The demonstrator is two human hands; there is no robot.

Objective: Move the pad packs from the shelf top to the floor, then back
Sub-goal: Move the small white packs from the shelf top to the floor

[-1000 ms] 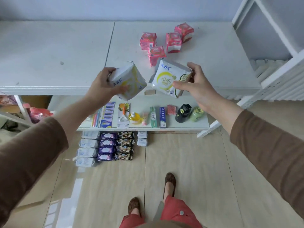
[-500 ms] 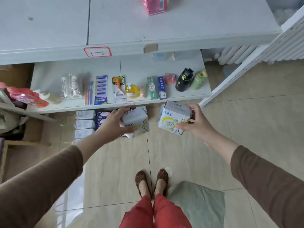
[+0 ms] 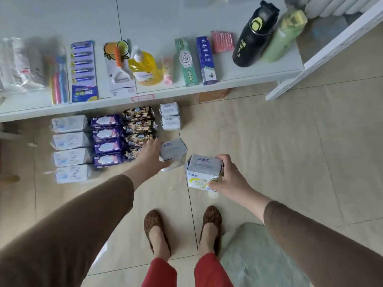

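Fingers of left hand (image 3: 150,155) and right hand (image 3: 229,177) wrapped one pad pack (image 3: 173,151) each beside the floor rows (image 3: 107,139); careless lowering risked toppling those.

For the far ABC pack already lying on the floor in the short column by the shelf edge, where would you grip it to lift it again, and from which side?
Probably from above, across its two long sides. The far ABC pack lies flat with its broad face up. Its near end sits against a second ABC pack, and the shelf edge is close behind, so the ends are crowded. Its right side faces bare floor; the dark packs on its left leave a narrow gap.
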